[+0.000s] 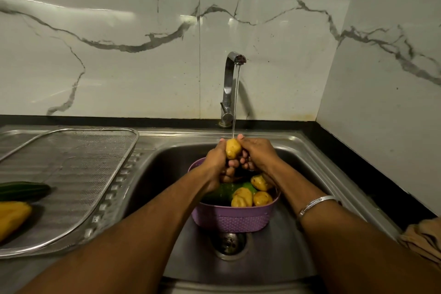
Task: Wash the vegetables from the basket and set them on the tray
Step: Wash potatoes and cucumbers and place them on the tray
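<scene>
Both hands hold one yellow potato [233,148] under the running water from the tap [229,88]. My left hand [218,162] grips it from the left and my right hand [256,154] grips it from the right. Below them a purple basket [232,218] stands in the sink [293,253], holding several potatoes [242,197] and green vegetables [220,192]. On the left, a metal mesh tray [78,174] lies on the drainboard. A dark green vegetable [22,190] and a yellow pepper [10,218] rest on it.
The sink drain [230,243] is just in front of the basket. A brown cloth [424,237] lies on the black counter at the right edge. A marble wall closes the back and right side.
</scene>
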Tool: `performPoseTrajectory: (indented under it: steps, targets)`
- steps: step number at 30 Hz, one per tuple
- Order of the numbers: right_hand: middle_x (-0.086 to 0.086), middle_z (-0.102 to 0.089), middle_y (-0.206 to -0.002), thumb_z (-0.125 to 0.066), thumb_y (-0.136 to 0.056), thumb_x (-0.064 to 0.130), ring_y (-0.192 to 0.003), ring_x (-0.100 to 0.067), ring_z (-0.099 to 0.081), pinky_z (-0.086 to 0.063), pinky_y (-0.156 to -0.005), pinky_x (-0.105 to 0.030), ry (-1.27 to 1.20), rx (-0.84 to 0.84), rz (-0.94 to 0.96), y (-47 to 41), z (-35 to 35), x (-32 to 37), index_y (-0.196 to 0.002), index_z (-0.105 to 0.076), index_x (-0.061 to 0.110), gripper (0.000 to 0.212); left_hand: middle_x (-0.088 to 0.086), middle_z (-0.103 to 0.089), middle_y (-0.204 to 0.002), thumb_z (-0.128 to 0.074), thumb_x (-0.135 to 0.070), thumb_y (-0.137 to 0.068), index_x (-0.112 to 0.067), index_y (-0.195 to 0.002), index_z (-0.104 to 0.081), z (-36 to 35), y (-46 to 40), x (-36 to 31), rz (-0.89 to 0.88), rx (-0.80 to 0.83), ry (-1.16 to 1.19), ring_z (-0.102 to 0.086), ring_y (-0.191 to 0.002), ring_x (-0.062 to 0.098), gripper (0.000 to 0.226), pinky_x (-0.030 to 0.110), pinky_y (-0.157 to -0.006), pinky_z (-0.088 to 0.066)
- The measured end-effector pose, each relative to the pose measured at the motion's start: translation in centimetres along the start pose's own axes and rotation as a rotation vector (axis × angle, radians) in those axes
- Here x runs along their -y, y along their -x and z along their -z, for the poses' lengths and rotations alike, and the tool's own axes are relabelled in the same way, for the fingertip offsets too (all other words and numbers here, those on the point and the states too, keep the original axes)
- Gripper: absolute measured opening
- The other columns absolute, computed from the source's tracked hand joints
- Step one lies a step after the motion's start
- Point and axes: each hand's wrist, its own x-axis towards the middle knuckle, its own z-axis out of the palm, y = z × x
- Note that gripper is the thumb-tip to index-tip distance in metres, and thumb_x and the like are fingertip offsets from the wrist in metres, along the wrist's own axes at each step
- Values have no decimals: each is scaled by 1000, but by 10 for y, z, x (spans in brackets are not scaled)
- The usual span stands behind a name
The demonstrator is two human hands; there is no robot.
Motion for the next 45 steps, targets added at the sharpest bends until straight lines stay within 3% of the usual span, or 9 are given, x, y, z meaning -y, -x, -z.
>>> performPoseTrajectory:
  steps: [6, 11, 17, 20, 24, 28, 32, 38, 45]
  targets:
    - [-20, -73, -80, -70, -95, 27, -58, -14, -55, -44, -48, -25, -91, 112, 3, 4, -6, -1, -107, -79, 25, 15, -1, -35, -51, -18, -62, -104, -8, -68, -55, -1, -3, -3, 40, -36, 135, -25, -35, 9, 75, 14, -35, -21]
    - [6, -60, -51, -68, -97, 26, -41, -3, -52, -39, -39, -19, -78, 66, 124, 7, -7, -3, -105, -77, 19, 14, -2, -35, -49, -17, -63, -104, -9, -63, -54, 0, -4, -2, 35, -29, 128, -25, -34, 9, 77, 13, -35, -21]
    - [-3, -70, -71, -61, -101, 30, -57, -10, -62, -49, -53, -25, -168, 183, -7, -4, -9, -2, -115, -73, 23, 20, -1, -36, -51, -19, -65, -103, -13, -62, -48, -2, -3, -1, -6, -94, 137, -28, -37, 9, 72, 15, -36, -23]
    - [1, -62, -61, -58, -99, 52, -52, -11, -60, -52, -58, -27, -53, 137, -38, -1, -12, -4, -90, -70, 17, 38, 3, -44, -57, -22, -68, -101, -10, -80, -57, -11, -5, -2, -16, -86, 192, -39, -43, 11, 71, 19, -38, -32]
    - [-3, -76, -92, -61, -97, 50, -88, -19, -72, -60, -88, -41, -104, 71, -20, -6, -6, -10, -92, -72, 22, 31, 14, -73, -99, -28, -65, -102, -14, -117, -67, -9, -7, 0, -13, -104, 27, -70, -85, 25, 65, 36, -64, -56]
    - [-7, -77, -101, -64, -100, 31, -94, -23, -73, -62, -77, -40, -142, 187, -86, -9, 2, -16, -106, -72, 22, 14, 9, -57, -141, -39, -42, -105, -35, -151, -43, 5, -13, 2, -190, -167, -151, -61, -118, 24, 46, 33, -82, -55]
    - [-3, -77, -89, -64, -99, 16, -80, -18, -68, -56, -63, -31, -59, 263, -90, -8, 7, -20, -114, -69, 22, 17, 3, -61, -136, -45, -11, -106, -16, -143, -54, 15, -3, -4, -442, -114, -438, -58, -118, 14, 38, 15, -86, -49]
    - [-7, -75, -106, -78, -87, 14, -93, -21, -72, -55, -65, -30, -74, 108, -50, -17, 8, -25, -120, -67, 25, 37, 9, -63, -134, -63, -2, -96, -6, -144, -50, 31, -1, -5, -423, -26, -546, -59, -124, 18, 51, 32, -106, -49]
    - [-11, -73, -107, -78, -88, 36, -72, -15, -66, -54, -54, -23, 12, -55, 130, -15, -8, -26, -132, -64, 22, 48, 0, -77, -103, -72, -11, -91, -14, -115, -73, 25, -7, 12, -561, -166, -565, -73, -99, 14, 24, 39, -92, -59]
